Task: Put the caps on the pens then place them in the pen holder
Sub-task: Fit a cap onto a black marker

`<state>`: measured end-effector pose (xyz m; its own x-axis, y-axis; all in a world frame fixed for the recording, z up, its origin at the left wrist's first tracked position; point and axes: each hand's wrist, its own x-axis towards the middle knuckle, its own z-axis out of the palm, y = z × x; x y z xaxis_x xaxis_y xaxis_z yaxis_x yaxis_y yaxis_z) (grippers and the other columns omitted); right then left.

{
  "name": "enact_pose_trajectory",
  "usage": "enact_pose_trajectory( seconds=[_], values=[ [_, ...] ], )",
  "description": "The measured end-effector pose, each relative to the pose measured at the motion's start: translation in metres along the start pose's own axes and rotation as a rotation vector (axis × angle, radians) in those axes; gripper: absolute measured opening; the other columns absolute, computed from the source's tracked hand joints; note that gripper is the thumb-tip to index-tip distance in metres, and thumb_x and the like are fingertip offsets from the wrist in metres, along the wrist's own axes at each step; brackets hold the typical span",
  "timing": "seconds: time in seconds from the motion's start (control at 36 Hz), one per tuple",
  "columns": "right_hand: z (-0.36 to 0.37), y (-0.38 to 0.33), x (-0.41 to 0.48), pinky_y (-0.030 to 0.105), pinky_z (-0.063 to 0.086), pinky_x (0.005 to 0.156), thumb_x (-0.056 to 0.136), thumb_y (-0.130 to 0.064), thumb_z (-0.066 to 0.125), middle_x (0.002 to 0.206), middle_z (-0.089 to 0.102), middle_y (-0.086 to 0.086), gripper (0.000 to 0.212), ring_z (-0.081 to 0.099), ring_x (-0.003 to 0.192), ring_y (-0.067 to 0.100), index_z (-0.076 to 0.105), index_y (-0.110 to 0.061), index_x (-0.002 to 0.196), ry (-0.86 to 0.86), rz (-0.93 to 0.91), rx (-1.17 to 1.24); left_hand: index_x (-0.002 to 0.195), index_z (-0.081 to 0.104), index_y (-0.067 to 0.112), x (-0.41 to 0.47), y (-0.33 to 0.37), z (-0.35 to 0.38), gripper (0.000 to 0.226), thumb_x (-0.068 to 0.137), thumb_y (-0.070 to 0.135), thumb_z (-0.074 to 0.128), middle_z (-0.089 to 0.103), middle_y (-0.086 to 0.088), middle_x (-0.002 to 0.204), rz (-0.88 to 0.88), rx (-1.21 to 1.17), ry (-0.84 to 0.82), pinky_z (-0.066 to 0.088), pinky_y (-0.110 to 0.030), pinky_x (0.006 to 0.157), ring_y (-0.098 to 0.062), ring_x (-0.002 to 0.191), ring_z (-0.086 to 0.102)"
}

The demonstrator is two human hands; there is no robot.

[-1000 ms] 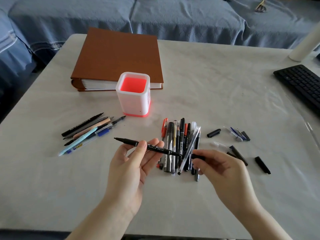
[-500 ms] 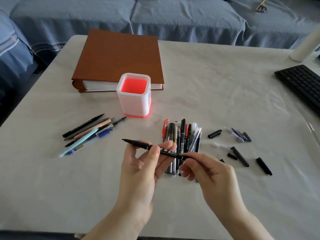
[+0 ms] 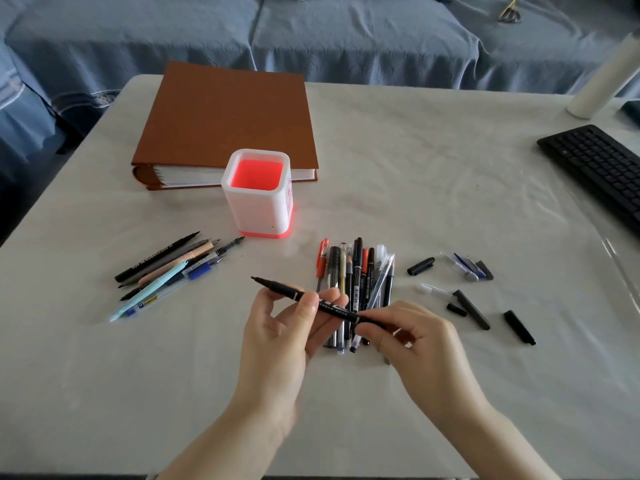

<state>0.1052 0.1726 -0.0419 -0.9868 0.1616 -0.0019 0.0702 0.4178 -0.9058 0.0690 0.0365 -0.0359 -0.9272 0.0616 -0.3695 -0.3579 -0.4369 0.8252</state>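
— So, how far along?
— Early, I'd say: holder [image 3: 256,209] looks empty; left hand [image 3: 277,337] grips a pen [image 3: 277,288] above the pile [image 3: 356,271], right hand [image 3: 419,341] pinches its rear end; caps [image 3: 420,266] lie loose at right.

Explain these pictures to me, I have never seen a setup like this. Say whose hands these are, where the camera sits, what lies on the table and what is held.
No machine here: a person works with bare hands, and one camera worn on their head looks forward and down. The left hand and right hand together hold a black pen above the table; its pointed tip, toward the left, is bare, and the right hand pinches the other end. A white pen holder with a red inside stands farther back; no pens show in it. To the left lie uncapped pens, in the middle a pile of pens, to the right loose caps. Behind are a brown binder and, far right, a keyboard.
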Motion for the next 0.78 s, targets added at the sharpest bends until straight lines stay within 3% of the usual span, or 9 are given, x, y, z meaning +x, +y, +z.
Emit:
enact_pose_trajectory(
  seconds=[0.08, 0.17, 0.25, 0.33, 0.39, 0.47, 0.56, 0.64, 0.78],
  values=[
    [0.001, 0.002, -0.001, 0.010, 0.039, 0.056, 0.072, -0.030, 0.068, 0.074, 0.063, -0.010, 0.015, 0.053, 0.059, 0.004, 0.067, -0.045, 0.072, 0.001, 0.005, 0.008, 0.084, 0.049, 0.011, 0.000, -0.002, -0.002, 0.006, 0.088, 0.007, 0.050, 0.073, -0.016, 0.084, -0.070, -0.015, -0.007, 0.059, -0.028, 0.069, -0.026, 0.081, 0.071],
    [0.004, 0.005, -0.002, 0.007, 0.037, 0.055, 0.072, -0.025, 0.072, 0.069, 0.063, -0.016, 0.012, 0.054, 0.059, 0.000, 0.073, -0.035, 0.079, 0.026, -0.001, -0.051, 0.084, 0.051, 0.010, 0.001, -0.002, -0.004, 0.006, 0.089, 0.010, 0.050, 0.073, -0.015, 0.083, -0.128, -0.020, -0.013, 0.059, -0.032, 0.072, -0.026, 0.077, 0.072],
    [0.004, 0.002, -0.002, 0.007, 0.039, 0.059, 0.066, -0.035, 0.074, 0.066, 0.064, -0.016, 0.026, 0.055, 0.064, -0.002, 0.070, -0.040, 0.091, -0.001, 0.014, -0.102, 0.082, 0.054, 0.010, 0.002, -0.001, -0.004, 0.008, 0.090, 0.010, 0.050, 0.073, -0.014, 0.079, -0.140, -0.024, -0.003, 0.060, -0.030, 0.065, -0.025, 0.071, 0.071],
    [-0.001, 0.005, 0.001, 0.012, 0.042, 0.063, 0.054, -0.056, 0.066, 0.081, 0.065, -0.016, 0.051, 0.052, 0.065, 0.001, 0.053, -0.052, 0.103, -0.100, 0.078, -0.115, 0.086, 0.053, 0.010, 0.006, 0.002, -0.007, 0.006, 0.091, 0.011, 0.050, 0.073, -0.013, 0.074, -0.134, -0.052, 0.034, 0.058, -0.025, 0.060, -0.022, 0.069, 0.071],
    [-0.010, 0.009, 0.008, 0.013, 0.043, 0.062, 0.057, -0.058, 0.064, 0.088, 0.063, -0.022, 0.046, 0.052, 0.063, 0.002, 0.051, -0.053, 0.101, -0.108, 0.085, -0.148, 0.086, 0.052, 0.010, 0.012, 0.005, -0.010, 0.005, 0.091, 0.012, 0.050, 0.072, -0.011, 0.071, -0.127, -0.076, 0.065, 0.058, -0.026, 0.059, -0.021, 0.066, 0.071],
    [-0.028, 0.024, 0.025, 0.011, 0.043, 0.063, 0.072, -0.039, 0.069, 0.072, 0.064, -0.016, 0.030, 0.054, 0.064, 0.001, 0.063, -0.032, 0.101, -0.006, 0.077, -0.228, 0.082, 0.050, 0.010, 0.021, 0.010, -0.019, 0.009, 0.091, 0.010, 0.049, 0.072, -0.010, 0.066, -0.119, -0.112, 0.101, 0.059, -0.028, 0.059, -0.020, 0.064, 0.071],
    [-0.050, 0.045, 0.047, 0.009, 0.041, 0.061, 0.082, -0.017, 0.066, 0.075, 0.062, -0.014, 0.019, 0.056, 0.066, 0.004, 0.067, -0.018, 0.101, 0.086, 0.112, -0.377, 0.080, 0.048, 0.009, 0.026, 0.014, -0.027, 0.012, 0.092, 0.008, 0.047, 0.071, -0.010, 0.064, -0.125, -0.126, 0.124, 0.059, -0.029, 0.057, -0.021, 0.062, 0.071],
    [-0.072, 0.063, 0.064, 0.025, 0.040, 0.068, 0.086, -0.011, 0.057, 0.085, 0.060, -0.004, 0.021, 0.053, 0.073, 0.016, 0.068, -0.018, 0.103, 0.130, 0.157, -0.571, 0.080, 0.048, 0.008, 0.030, 0.016, -0.033, 0.013, 0.093, 0.008, 0.046, 0.069, -0.014, 0.069, -0.133, -0.120, 0.152, 0.059, -0.030, 0.056, -0.021, 0.062, 0.071],
    [-0.084, 0.079, 0.080, 0.033, 0.039, 0.088, 0.089, -0.003, 0.050, 0.111, 0.062, 0.003, 0.026, 0.050, 0.109, 0.025, 0.067, -0.014, 0.105, 0.085, 0.034, -0.769, 0.082, 0.047, 0.010, 0.032, 0.014, -0.035, 0.012, 0.093, 0.008, 0.047, 0.066, -0.016, 0.078, -0.117, -0.074, 0.151, 0.059, -0.030, 0.059, -0.022, 0.064, 0.071]
  ],
)
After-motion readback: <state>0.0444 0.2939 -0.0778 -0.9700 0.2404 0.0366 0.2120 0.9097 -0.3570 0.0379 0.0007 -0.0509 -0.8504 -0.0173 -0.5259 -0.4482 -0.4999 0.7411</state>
